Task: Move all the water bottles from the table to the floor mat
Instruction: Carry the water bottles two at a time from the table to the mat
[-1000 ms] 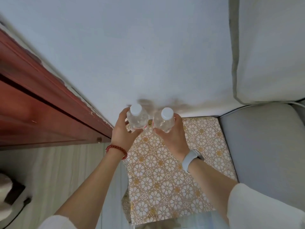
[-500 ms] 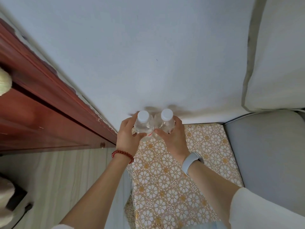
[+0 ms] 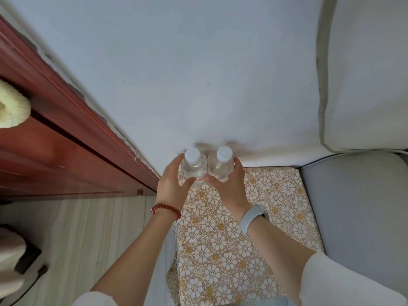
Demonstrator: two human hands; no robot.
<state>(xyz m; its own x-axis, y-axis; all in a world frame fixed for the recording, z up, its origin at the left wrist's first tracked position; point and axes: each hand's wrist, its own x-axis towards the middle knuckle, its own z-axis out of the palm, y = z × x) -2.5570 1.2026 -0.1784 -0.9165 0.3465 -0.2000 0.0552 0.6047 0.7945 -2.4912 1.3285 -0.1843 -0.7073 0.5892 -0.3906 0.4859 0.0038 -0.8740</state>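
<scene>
Head view, looking steeply down. Two clear plastic water bottles stand upright side by side at the far edge of the table point(image 3: 254, 217), close to the pale wall point(image 3: 176, 74) and nearly touching each other. The left bottle point(image 3: 194, 167) and the right bottle point(image 3: 220, 165) are smooth, round-bodied and transparent, each closed with a white, cylindrical screw cap; a trace of red label shows low on the left one. The left hand point(image 3: 171, 188) grips the left bottle, fingers curved round its far side and thumb laid across its near side. The right hand point(image 3: 229, 186) grips the right bottle in mirror fashion, fingers wrapped round the outer flank and thumb pointing inward across the front.

The table is rectangular and covered with a cloth of glossy, lace-like texture: white rosettes outlined in gold, with small yellow flowers between them. A bracelet of dark red round beads point(image 3: 166, 210) circles the left wrist; a smooth grey band point(image 3: 254, 218) circles the right wrist. White sleeves cover both upper forearms. To the right lies a grey fabric cushion point(image 3: 357, 217) below a white upholstered backrest point(image 3: 371, 74). To the left runs a polished reddish-brown wooden cabinet point(image 3: 66, 155) above pale, wood-grained flooring point(image 3: 77, 239).
</scene>
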